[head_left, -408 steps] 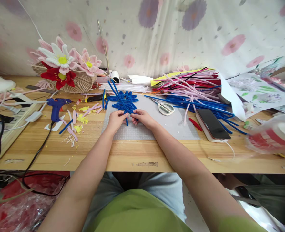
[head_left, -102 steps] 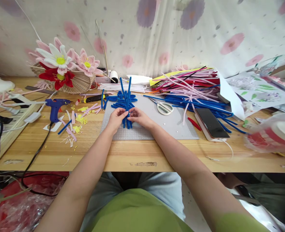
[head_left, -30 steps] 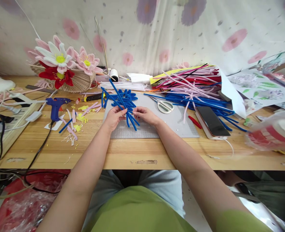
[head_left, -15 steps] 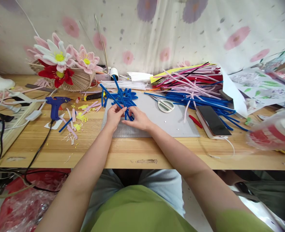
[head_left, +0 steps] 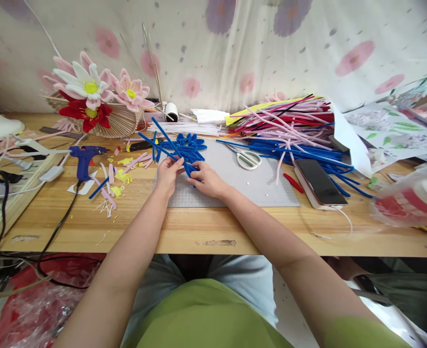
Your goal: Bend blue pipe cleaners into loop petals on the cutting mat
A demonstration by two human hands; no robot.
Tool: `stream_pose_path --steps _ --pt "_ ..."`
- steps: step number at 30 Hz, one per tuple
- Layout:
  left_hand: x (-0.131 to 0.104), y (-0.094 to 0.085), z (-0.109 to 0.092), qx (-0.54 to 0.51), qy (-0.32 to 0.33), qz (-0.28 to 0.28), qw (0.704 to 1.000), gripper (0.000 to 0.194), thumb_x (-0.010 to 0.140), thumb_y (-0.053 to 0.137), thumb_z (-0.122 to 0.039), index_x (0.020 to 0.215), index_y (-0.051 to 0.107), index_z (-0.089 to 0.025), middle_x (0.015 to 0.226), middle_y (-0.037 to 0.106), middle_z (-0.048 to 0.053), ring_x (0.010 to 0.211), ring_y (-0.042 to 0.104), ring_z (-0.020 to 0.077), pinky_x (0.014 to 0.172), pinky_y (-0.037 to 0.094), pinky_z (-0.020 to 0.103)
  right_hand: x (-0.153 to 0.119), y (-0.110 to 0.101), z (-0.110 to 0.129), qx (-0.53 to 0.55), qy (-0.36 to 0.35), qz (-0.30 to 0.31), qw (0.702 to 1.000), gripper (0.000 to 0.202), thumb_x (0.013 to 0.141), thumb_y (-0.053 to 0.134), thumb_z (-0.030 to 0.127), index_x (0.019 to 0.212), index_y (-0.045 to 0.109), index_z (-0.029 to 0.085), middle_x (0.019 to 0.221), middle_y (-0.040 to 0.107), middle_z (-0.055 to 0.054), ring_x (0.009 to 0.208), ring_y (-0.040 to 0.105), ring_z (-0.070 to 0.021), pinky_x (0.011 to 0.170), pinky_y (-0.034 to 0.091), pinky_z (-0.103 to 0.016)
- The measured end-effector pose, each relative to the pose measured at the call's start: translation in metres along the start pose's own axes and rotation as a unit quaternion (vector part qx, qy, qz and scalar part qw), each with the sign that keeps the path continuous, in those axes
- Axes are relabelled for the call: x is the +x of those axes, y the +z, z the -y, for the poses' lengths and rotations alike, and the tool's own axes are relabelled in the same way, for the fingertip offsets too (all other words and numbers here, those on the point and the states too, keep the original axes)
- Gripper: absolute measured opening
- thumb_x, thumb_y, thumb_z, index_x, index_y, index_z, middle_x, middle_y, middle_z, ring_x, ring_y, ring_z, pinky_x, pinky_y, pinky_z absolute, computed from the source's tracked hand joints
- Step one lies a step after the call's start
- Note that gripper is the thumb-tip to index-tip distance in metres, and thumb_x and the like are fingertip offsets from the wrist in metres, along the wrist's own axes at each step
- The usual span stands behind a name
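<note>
Both hands are closed on blue pipe cleaners above the grey cutting mat. My left hand pinches them from the left, and two long ends stick out up and to the left. From the right, my right hand has its fingers together on the lower, bent part. Just beyond my fingers lies a cluster of blue pipe-cleaner loops on the mat. How the held strands are joined is hidden by my fingers.
Scissors lie on the mat, and a pile of pipe cleaners is behind them. A phone rests at the right. To the left are a blue glue gun, scraps and fuzzy flowers on a woven fan.
The long blue ends have swung left and down, spreading apart. My left hand has shifted slightly left, and my right fingers have closed further over the bent part.
</note>
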State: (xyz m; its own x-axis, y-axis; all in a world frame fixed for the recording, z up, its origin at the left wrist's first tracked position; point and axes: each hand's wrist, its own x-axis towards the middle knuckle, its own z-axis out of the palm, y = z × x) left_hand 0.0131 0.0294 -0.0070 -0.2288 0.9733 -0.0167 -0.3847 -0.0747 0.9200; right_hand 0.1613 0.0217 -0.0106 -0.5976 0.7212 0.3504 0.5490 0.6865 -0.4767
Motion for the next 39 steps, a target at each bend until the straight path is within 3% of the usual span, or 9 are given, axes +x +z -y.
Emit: stream_pose_path --steps 12,17,21,25,33,37,39 --pt "0.000 -0.001 -0.008 -0.079 -0.038 0.016 0.996 0.029 0.056 0.078 -0.026 0.071 0.055 -0.017 0.069 0.064 -0.004 0.064 0.060 0.0069 0.065 0.048 0.020 0.003 0.005 0.001 -0.068 0.038 -0.034 0.996 0.029 0.089 0.044 0.032 0.077 0.065 0.015 0.089 0.054 -0.008 0.084 0.049 -0.0160 0.080 0.039 -0.029" --pt "-0.008 0.005 -0.004 -0.006 -0.090 0.050 0.995 0.032 0.055 0.079 -0.033 0.073 0.059 -0.016 0.069 0.063 -0.002 0.061 0.060 0.0082 0.062 0.049 0.022 0.001 0.004 0.005 -0.122 0.088 -0.037 0.988 0.031 0.089 0.042 0.034 0.081 0.066 0.016 0.096 0.054 -0.011 0.083 0.051 -0.0180 0.071 0.038 -0.030" --pt "-0.014 0.010 -0.001 0.045 -0.069 0.031 0.996 0.031 0.050 0.080 -0.033 0.063 0.060 -0.013 0.060 0.061 -0.002 0.053 0.055 0.0073 0.052 0.043 0.019 0.000 0.003 0.006 -0.139 0.063 -0.020 0.988 0.031 0.089 0.042 0.034 0.084 0.067 0.016 0.094 0.054 -0.010 0.082 0.052 -0.0179 0.069 0.038 -0.029" --pt "-0.014 0.010 -0.004 0.044 -0.076 0.030 0.996 0.031 0.055 0.078 -0.036 0.073 0.067 -0.012 0.067 0.067 0.003 0.056 0.059 0.0099 0.051 0.043 0.019 0.000 0.004 0.007 -0.133 0.052 -0.010 0.990 0.031 0.089 0.042 0.034 0.087 0.067 0.017 0.090 0.056 -0.009 0.079 0.052 -0.0170 0.067 0.038 -0.029" --pt "-0.006 0.003 -0.008 0.014 -0.109 -0.019 0.994 0.020 0.060 0.075 -0.027 0.071 0.067 -0.012 0.065 0.068 0.004 0.055 0.061 0.0108 0.051 0.045 0.019 0.004 0.003 0.011 -0.092 0.045 -0.009 0.995 0.032 0.089 0.042 0.034 0.079 0.067 0.016 0.083 0.059 -0.007 0.075 0.054 -0.0147 0.064 0.036 -0.026" --pt "0.005 -0.008 -0.013 -0.013 -0.075 -0.059 0.995 0.021 0.062 0.075 -0.029 0.073 0.064 -0.014 0.068 0.069 0.004 0.063 0.065 0.0127 0.059 0.049 0.022 -0.001 0.004 0.009 -0.089 0.039 0.007 0.995 0.032 0.087 0.046 0.037 0.071 0.064 0.016 0.082 0.058 -0.006 0.072 0.052 -0.0140 0.060 0.033 -0.026" --pt "0.008 -0.012 -0.014 -0.008 -0.053 -0.071 0.996 0.023 0.060 0.076 -0.030 0.072 0.064 -0.014 0.067 0.068 0.004 0.064 0.065 0.0130 0.060 0.049 0.022 -0.003 0.001 0.006 -0.060 0.060 -0.022 0.996 0.038 0.085 0.047 0.045 0.064 0.060 0.016 0.077 0.056 -0.005 0.069 0.050 -0.0136 0.060 0.033 -0.027"
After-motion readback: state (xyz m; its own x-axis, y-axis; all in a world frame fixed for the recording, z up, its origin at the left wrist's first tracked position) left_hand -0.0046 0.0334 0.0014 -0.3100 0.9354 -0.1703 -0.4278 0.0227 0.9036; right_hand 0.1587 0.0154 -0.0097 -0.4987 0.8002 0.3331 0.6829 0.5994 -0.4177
